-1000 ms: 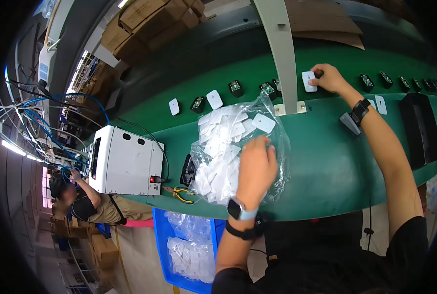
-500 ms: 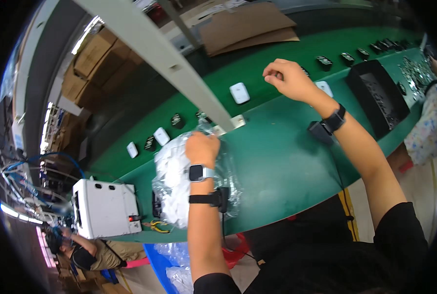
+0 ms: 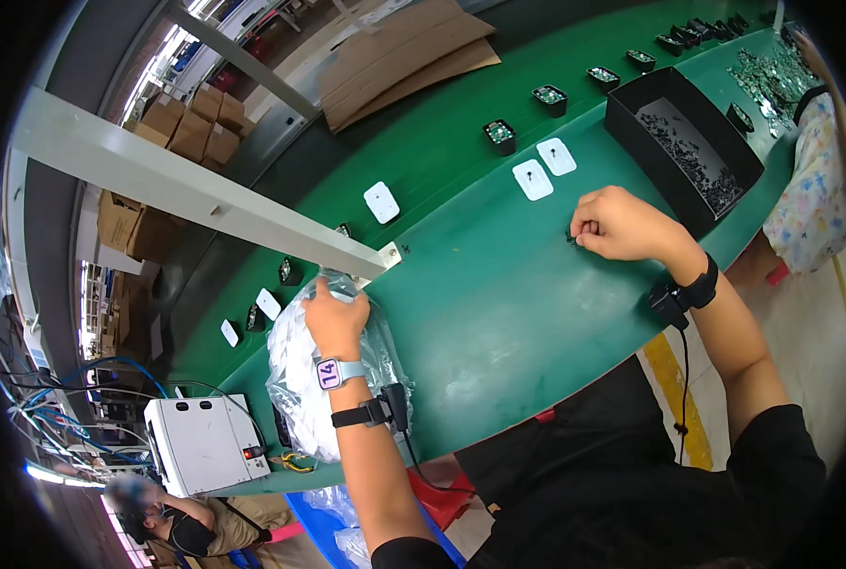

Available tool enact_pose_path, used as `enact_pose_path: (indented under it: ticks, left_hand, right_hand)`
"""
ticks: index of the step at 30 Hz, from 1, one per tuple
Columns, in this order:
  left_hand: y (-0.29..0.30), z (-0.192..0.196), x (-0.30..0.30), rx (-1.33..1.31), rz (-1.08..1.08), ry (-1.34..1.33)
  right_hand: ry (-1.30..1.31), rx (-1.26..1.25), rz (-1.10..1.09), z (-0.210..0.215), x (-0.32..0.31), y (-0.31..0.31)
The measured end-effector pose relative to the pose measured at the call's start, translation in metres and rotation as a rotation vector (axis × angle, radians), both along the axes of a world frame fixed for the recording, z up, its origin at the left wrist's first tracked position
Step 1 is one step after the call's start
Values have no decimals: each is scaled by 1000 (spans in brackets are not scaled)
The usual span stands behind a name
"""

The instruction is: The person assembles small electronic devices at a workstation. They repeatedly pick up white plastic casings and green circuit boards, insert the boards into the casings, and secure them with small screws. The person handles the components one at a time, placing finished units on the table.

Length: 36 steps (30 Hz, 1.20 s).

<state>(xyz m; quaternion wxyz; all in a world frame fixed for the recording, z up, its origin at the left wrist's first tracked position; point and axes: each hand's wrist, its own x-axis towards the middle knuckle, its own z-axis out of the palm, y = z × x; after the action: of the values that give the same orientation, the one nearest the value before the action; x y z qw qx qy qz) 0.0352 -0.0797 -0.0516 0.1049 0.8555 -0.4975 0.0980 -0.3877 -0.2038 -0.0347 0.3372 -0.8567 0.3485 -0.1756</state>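
My left hand (image 3: 336,318) rests on the upper end of a clear plastic bag (image 3: 295,379) full of white plastic pieces. Its fingertips point down into the bag's top and are partly hidden, so a grip cannot be made out. Over the green table (image 3: 480,351), my right hand (image 3: 624,224) is closed in a pinch, with a small black part (image 3: 572,240) showing at the fingertips. Ahead and to its left lie two white rounded plates, the nearer plate (image 3: 533,180) and the farther plate (image 3: 557,157), each with a small black piece on it.
A black box (image 3: 665,152) of small black parts stands at right, beside loose metallic parts (image 3: 769,81). Black housings with circuit boards (image 3: 549,99) and a white cover (image 3: 382,203) line the green belt. A slanted post (image 3: 205,204), white machine (image 3: 205,441) and pliers (image 3: 295,463) are left.
My right hand has drawn back from above the belt side toward me, exposing the two white plates. My left hand remains at the bag. The whole view has shifted.
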Motion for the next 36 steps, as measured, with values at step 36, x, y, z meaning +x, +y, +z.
enact_pose_path:
  ticks: [36]
  left_hand:
    - [9,-16,-173,-621,-480,1906]
  right_hand:
    - [-389,-675,197,5,102,18]
